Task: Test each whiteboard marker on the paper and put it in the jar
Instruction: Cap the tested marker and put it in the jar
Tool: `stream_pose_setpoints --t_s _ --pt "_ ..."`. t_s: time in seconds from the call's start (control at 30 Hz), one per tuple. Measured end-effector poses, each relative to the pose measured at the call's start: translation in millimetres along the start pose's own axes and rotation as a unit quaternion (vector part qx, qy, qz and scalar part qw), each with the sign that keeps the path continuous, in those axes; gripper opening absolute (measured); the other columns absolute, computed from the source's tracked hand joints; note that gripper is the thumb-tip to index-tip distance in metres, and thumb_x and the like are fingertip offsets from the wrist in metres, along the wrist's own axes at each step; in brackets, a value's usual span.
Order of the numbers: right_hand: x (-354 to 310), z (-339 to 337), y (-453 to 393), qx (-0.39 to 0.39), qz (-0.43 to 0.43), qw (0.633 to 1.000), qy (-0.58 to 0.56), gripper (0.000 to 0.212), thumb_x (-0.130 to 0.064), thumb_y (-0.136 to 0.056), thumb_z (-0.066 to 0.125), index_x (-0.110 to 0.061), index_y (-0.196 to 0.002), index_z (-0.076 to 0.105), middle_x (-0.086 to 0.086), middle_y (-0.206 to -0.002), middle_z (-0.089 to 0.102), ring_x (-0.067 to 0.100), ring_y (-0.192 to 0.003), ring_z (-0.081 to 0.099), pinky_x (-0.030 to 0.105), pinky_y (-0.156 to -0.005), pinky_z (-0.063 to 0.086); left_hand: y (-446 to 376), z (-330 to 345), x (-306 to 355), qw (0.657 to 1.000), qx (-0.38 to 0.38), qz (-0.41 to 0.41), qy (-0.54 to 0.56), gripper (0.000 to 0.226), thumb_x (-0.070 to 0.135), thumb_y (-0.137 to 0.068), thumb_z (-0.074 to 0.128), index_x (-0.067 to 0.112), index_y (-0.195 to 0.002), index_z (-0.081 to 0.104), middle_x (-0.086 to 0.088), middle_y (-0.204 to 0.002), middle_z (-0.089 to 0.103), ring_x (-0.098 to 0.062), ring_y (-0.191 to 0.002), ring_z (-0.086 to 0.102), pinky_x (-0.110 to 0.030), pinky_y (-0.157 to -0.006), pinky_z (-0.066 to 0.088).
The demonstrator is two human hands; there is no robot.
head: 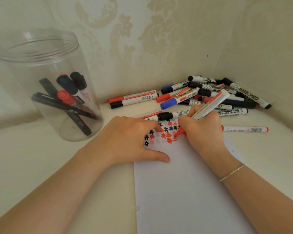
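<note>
Far left of both hands stands the clear jar (46, 85), nearer flat left hand (125, 141) pressing paper (184, 183); right hand (201, 129) gripping red marker (208, 105), axis tilted far-right.

place: home – damask wallpaper (125, 39) | cream tabletop (32, 166)

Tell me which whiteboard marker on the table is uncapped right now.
The white-barrelled red marker gripped by the right hand: its bare red tip touches the white paper sheet. The others in the pile show caps.
</note>
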State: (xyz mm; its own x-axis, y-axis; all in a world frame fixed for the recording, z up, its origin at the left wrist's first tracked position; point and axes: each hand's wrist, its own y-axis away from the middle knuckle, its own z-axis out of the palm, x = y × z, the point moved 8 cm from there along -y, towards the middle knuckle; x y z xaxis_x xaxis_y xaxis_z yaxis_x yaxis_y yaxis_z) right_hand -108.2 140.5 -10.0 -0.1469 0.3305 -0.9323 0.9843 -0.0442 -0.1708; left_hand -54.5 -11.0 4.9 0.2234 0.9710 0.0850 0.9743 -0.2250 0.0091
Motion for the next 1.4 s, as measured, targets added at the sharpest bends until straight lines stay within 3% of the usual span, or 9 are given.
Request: stream_pose_setpoints --t_s 0.2,0.3,0.43,0.53,0.63,0.93,1.17,1.3,1.4 --pt "-2.7 3.8 2.0 -0.015 -0.007 1.000 0.011 0.021 0.002 -0.076 0.056 -0.004 -0.062 0.043 0.006 -0.052 0.033 0.015 -0.051 0.031 0.021 -0.044 0.030 1.1 0.7 -0.5 1.000 0.000 0.000 -0.001 0.078 0.088 -0.059 0.046 0.046 -0.124 0.045 0.020 -0.071 0.040 -0.003 -0.073 0.044 -0.023 -0.063 0.033" --pt "0.1 0.0 0.3 -0.007 0.014 0.997 -0.072 0.029 0.000 -0.079 0.061 -0.009 -0.060 0.042 0.005 -0.047 0.039 0.013 -0.040 0.037 0.020 -0.040 0.033 3.6 -2.0 0.3 0.999 0.018 0.008 0.045 0.071 0.082 -0.067 0.048 0.044 -0.125 0.030 0.023 -0.072 0.040 -0.002 -0.066 0.045 -0.015 -0.056 0.031" --pt "-12.0 -0.5 3.2 -0.042 -0.003 0.979 -0.198 0.026 -0.017 -0.082 0.070 -0.011 -0.065 0.052 0.004 -0.047 0.054 0.014 -0.038 0.049 0.021 -0.039 0.040 5.4 -1.7 -2.2 0.967 0.047 0.013 0.248 0.041 0.030 -0.093 0.047 0.038 -0.125 0.023 0.013 -0.088 0.053 -0.004 -0.068 0.050 -0.016 -0.060 0.038" --pt "-13.4 12.2 6.0 -0.117 0.049 0.921 -0.370 0.016 -0.021 -0.077 0.066 -0.008 -0.069 0.062 0.009 -0.063 0.064 0.021 -0.053 0.061 0.028 -0.052 0.051 5.2 -0.2 -2.4 0.940 0.038 0.011 0.339 0.045 0.007 -0.094 0.038 0.036 -0.125 0.023 0.014 -0.093 0.055 -0.006 -0.075 0.053 -0.018 -0.067 0.045" --pt "-13.0 20.7 9.0 -0.162 0.092 0.877 -0.444 0.027 -0.025 -0.077 0.055 0.001 -0.076 0.061 0.014 -0.069 0.066 0.025 -0.058 0.064 0.030 -0.056 0.054 4.6 0.8 -2.1 0.934 0.040 0.017 0.355 0.052 0.006 -0.094 0.038 0.035 -0.134 0.021 0.016 -0.096 0.058 -0.012 -0.081 0.059 -0.025 -0.072 0.047" --pt "-16.6 20.2 9.6 -0.163 0.031 0.911 -0.378 0.021 -0.017 -0.076 0.060 0.001 -0.072 0.051 0.016 -0.061 0.059 0.023 -0.042 0.053 0.029 -0.042 0.044 3.6 0.1 -1.3 0.939 0.047 0.028 0.340 0.059 0.006 -0.094 0.043 0.036 -0.139 0.019 0.022 -0.089 0.059 -0.006 -0.079 0.055 -0.019 -0.070 0.043" --pt "-21.1 26.2 14.5 -0.209 0.017 0.924 -0.320 0.015 -0.017 -0.073 0.072 -0.004 -0.070 0.066 0.023 -0.072 0.065 0.021 -0.044 0.057 0.029 -0.045 0.047 4.5 -2.6 6.7 0.944 0.086 0.072 0.309 0.052 0.017 -0.095 0.049 0.038 -0.134 0.021 0.009 -0.098 0.067 -0.012 -0.076 0.060 -0.039 -0.073 0.046" --pt "-20.0 27.7 16.0 -0.229 0.060 0.895 -0.377 0.043 -0.035 -0.080 0.060 0.007 -0.080 0.069 0.032 -0.084 0.067 0.032 -0.058 0.065 0.036 -0.055 0.055 4.2 -2.3 5.2 0.936 0.096 0.071 0.332 0.048 0.027 -0.095 0.054 0.041 -0.131 0.025 0.020 -0.110 0.061 -0.008 -0.090 0.062 -0.031 -0.078 0.051" --pt "-17.7 18.1 9.6 -0.157 0.044 0.923 -0.348 0.022 -0.022 -0.083 0.060 -0.001 -0.087 0.066 0.017 -0.070 0.067 0.027 -0.051 0.061 0.031 -0.051 0.051 4.5 -7.0 -0.8 0.910 0.131 0.054 0.391 0.030 0.026 -0.094 0.056 0.035 -0.118 0.041 0.020 -0.110 0.058 -0.003 -0.095 0.059 -0.017 -0.073 0.049"
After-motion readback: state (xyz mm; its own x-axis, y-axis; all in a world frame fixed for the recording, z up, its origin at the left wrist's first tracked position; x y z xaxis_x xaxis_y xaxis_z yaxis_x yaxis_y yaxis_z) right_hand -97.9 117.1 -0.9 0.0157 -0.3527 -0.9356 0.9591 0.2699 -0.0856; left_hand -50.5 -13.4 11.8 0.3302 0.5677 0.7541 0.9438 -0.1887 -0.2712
